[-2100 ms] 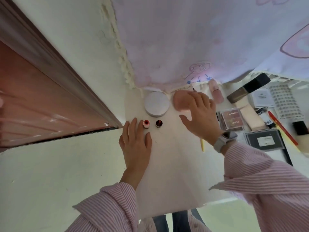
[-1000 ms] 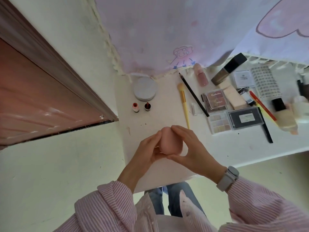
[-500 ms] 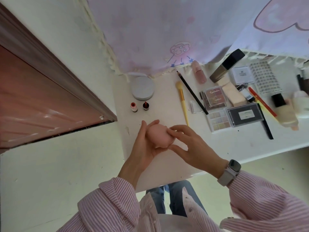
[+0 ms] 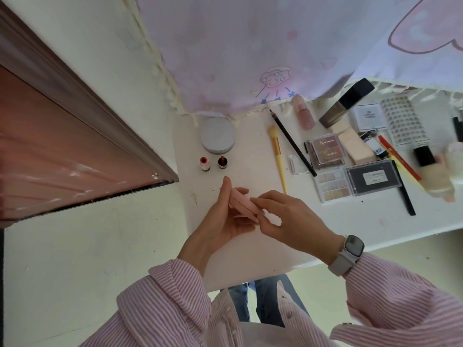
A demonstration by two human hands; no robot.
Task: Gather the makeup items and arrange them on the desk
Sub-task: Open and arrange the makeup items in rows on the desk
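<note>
A round pink compact (image 4: 241,202) is held edge-on above the near part of the white desk (image 4: 250,244). My left hand (image 4: 220,221) cradles it from the left, fingers up along its side. My right hand (image 4: 283,219) pinches its right edge. On the desk behind stand a round grey compact (image 4: 218,136) and two small bottles, one pink-red (image 4: 204,164), one dark red (image 4: 222,163). To the right lie a yellow brush (image 4: 277,156), a black pencil (image 4: 292,142) and several palettes (image 4: 332,184).
A pink curtain (image 4: 250,51) hangs over the desk's back edge. More bottles, a pink tube (image 4: 303,116), a black palette (image 4: 373,177) and pencils crowd the right side. A brown door frame (image 4: 75,126) and pale wall are at the left.
The pink compact left its spot beside the grey compact and came toward me, both hands around it. It has since turned edge-on between my hands.
</note>
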